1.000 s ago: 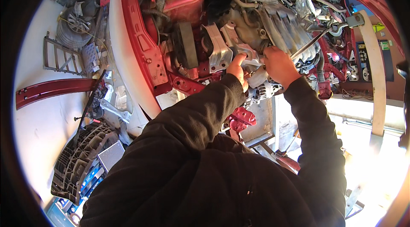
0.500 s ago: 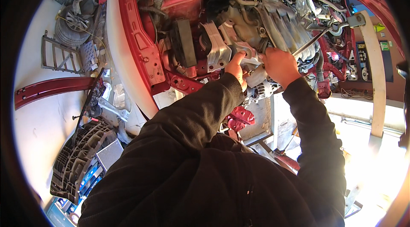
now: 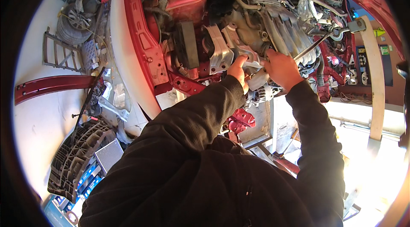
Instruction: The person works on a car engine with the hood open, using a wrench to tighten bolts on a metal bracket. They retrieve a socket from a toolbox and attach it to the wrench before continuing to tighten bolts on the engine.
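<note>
I lean over the engine bay of a red car. My left hand (image 3: 238,72) is closed at the lower edge of a silver metal engine bracket (image 3: 241,50), its thumb on top and its other fingers mostly hidden. Beside it, my right hand (image 3: 282,69) is closed at the bracket's right end, next to the engine. Whatever its curled fingers hold is hidden. Another silver mount (image 3: 219,50) sits to the left of the bracket. A grey cylindrical part (image 3: 258,80) shows below and between my hands, above the alternator (image 3: 265,93).
A long metal bar (image 3: 312,47) slants across the right of the engine. An upright wooden plank (image 3: 372,77) stands at the right. The red fender frame (image 3: 143,35) borders the left. Loose car parts, a wheel (image 3: 76,26) and a black plastic grille piece (image 3: 79,154) lie at the far left.
The view has shifted slightly, so the engine bay sits a little lower and further right. Both hands keep nearly the same place and grip at the bracket.
</note>
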Demonstrator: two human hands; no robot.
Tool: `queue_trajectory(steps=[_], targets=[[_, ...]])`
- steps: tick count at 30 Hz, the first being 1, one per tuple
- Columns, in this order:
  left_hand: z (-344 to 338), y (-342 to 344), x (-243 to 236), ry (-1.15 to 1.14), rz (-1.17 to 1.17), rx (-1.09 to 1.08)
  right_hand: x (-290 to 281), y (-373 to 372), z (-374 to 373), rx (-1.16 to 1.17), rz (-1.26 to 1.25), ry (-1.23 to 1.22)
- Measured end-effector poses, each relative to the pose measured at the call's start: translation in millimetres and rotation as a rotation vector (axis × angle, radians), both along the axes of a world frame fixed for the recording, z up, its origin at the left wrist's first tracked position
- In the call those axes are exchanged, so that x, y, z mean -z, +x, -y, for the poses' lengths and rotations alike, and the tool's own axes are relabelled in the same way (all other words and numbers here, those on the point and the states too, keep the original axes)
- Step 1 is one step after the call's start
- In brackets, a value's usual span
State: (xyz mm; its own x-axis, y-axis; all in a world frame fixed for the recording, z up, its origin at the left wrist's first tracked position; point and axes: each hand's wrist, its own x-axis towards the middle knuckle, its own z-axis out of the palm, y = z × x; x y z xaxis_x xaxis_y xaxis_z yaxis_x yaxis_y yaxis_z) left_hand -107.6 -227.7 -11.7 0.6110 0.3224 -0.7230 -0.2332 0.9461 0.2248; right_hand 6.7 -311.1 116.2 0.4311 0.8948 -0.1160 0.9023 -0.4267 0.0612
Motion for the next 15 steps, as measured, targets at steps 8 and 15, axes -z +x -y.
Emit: queue_trajectory(steps=[8,15], targets=[[0.5,2.4,6.7,0.0,-0.001,0.011,-2.7,0.6,-0.5,0.017,0.024,-0.036],[-1.0,1.7,8.4,-0.062,0.016,0.041,-5.7,-3.1,-5.8,0.044,0.015,-0.136]])
